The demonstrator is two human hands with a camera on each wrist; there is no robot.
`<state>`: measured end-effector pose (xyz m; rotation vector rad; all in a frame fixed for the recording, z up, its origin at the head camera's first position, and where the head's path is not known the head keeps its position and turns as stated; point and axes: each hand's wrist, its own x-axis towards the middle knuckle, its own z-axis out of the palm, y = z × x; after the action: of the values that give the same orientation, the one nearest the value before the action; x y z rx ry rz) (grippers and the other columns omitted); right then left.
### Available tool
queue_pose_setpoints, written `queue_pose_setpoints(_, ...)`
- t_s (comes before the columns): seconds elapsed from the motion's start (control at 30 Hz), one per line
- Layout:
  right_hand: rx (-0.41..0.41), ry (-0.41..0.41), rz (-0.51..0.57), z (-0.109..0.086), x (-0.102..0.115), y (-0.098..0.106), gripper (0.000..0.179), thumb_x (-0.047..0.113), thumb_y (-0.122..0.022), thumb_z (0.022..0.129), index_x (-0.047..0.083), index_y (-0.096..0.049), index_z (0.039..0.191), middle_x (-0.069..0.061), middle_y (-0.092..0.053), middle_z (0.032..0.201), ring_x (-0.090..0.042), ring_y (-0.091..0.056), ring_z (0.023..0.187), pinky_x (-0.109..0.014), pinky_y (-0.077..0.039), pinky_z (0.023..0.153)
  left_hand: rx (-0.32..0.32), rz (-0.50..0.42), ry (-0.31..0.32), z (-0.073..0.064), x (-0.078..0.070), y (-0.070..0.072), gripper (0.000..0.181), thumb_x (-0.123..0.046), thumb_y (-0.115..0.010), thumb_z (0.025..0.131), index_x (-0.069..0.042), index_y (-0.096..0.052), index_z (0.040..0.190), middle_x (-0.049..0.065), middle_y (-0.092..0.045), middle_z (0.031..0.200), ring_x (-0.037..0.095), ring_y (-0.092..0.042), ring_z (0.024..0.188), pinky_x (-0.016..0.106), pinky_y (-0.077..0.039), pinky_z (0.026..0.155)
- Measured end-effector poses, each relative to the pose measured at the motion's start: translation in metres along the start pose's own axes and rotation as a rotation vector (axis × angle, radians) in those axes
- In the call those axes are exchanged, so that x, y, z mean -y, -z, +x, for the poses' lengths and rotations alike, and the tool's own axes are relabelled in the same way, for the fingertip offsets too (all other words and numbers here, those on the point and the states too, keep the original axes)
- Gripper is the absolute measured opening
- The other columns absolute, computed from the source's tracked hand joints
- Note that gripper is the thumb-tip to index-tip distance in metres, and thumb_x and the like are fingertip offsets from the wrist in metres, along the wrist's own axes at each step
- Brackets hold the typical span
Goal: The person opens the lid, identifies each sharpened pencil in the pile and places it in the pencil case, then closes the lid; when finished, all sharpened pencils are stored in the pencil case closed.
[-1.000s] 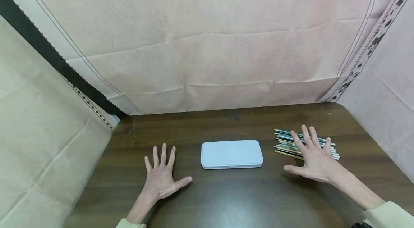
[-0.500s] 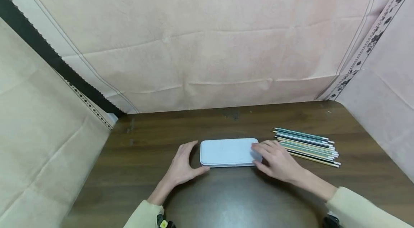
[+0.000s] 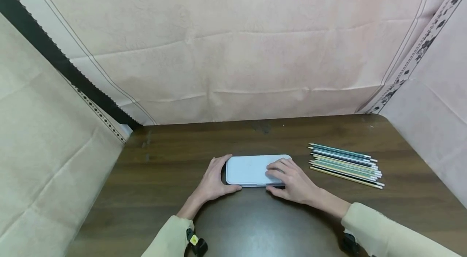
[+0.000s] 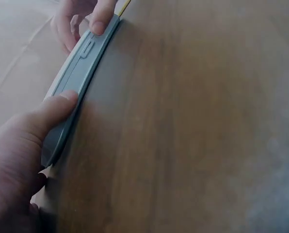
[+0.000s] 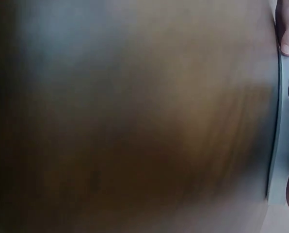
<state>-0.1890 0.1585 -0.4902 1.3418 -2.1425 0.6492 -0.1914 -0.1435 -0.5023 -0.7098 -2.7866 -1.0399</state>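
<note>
A flat white pencil case (image 3: pixel 248 170) with rounded corners lies closed on the table. My left hand (image 3: pixel 213 182) grips its left end, thumb on the front side and fingers at the back corner. From the right, my right hand (image 3: pixel 296 184) reaches over the lid with curled fingers on top, its thumb at the front edge. In the left wrist view, a small latch (image 4: pixel 88 48) shows on the case's front side, close to the right thumb. The right wrist view catches only part of the case (image 5: pixel 280 160).
Several pencils (image 3: pixel 344 165) lie side by side in a bundle on the wooden table (image 3: pixel 175 143), right of the case. Pale cloth (image 3: pixel 233 54) hangs behind the table and on both sides. A dark wrist device (image 3: pixel 197 243) sits at the left sleeve.
Both hands have come inward from spread, open poses to the pencil case. The right hand has left the pencils and slid left over the lid; the left hand has taken hold of the left end.
</note>
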Motion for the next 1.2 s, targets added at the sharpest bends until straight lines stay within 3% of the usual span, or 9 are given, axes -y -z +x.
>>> queue_pose_setpoints(0.1,-0.032,0.061,-0.049,0.0,-0.002,-0.003,0.039,0.025,-0.087,0.074,0.006,-0.073,0.105,-0.008,-0.068,0.108,-0.027,-0.06,0.099,-0.045,-0.048,0.084,-0.006,-0.004,0.004,0.0,0.0,-0.001,0.099,-0.044,-0.089,0.071,-0.007,-0.041,0.15,0.009,-0.049,0.145,0.027,-0.041,0.133,0.051,-0.028,0.111)
queue_pose_setpoints(0.2,-0.035,0.102,-0.124,0.0,-0.003,-0.005,0.038,0.027,-0.086,0.075,0.006,-0.073,0.103,-0.008,-0.068,0.105,-0.027,-0.061,0.093,-0.044,-0.049,0.083,0.006,-0.005,0.027,0.0,0.0,-0.001,0.1,-0.045,-0.089,0.071,-0.009,-0.041,0.15,0.007,-0.049,0.145,0.026,-0.042,0.13,0.049,-0.036,0.104)
queue_pose_setpoints(0.47,-0.015,0.28,-0.35,0.002,-0.009,-0.011,0.029,0.032,-0.066,0.093,0.004,-0.07,0.097,-0.009,-0.07,0.093,-0.024,-0.062,0.076,-0.037,-0.053,0.072,-0.002,-0.015,0.032,0.0,0.002,-0.003,0.099,-0.042,-0.092,0.069,-0.011,-0.043,0.149,0.007,-0.052,0.141,0.023,-0.044,0.124,0.047,-0.042,0.098)
queue_pose_setpoints(0.7,0.028,0.449,-0.527,0.008,-0.011,-0.008,0.031,0.031,-0.057,0.099,0.002,-0.069,0.099,-0.009,-0.07,0.088,-0.019,-0.065,0.073,-0.032,-0.054,0.068,-0.016,-0.019,0.056,-0.001,0.001,-0.004,0.1,-0.042,-0.093,0.068,-0.013,-0.043,0.15,0.006,-0.052,0.138,0.022,-0.044,0.121,0.045,-0.043,0.096)
queue_pose_setpoints(1.0,0.064,0.51,-0.556,0.013,-0.012,-0.002,0.033,0.029,-0.053,0.102,0.002,-0.071,0.098,-0.009,-0.072,0.088,-0.017,-0.067,0.071,-0.029,-0.055,0.066,-0.027,-0.017,0.074,-0.002,0.0,-0.006,0.101,-0.043,-0.093,0.067,-0.015,-0.043,0.15,0.006,-0.053,0.128,0.02,-0.044,0.113,0.043,-0.045,0.088)
queue_pose_setpoints(1.2,0.041,0.428,-0.442,0.026,-0.013,0.011,0.038,0.028,-0.046,0.105,0.002,-0.074,0.1,-0.009,-0.073,0.09,-0.018,-0.069,0.073,-0.03,-0.056,0.066,-0.045,-0.024,0.082,-0.004,0.0,-0.004,0.104,-0.043,-0.094,0.066,-0.012,-0.041,0.15,0.008,-0.051,0.128,0.021,-0.045,0.112,0.044,-0.045,0.089)
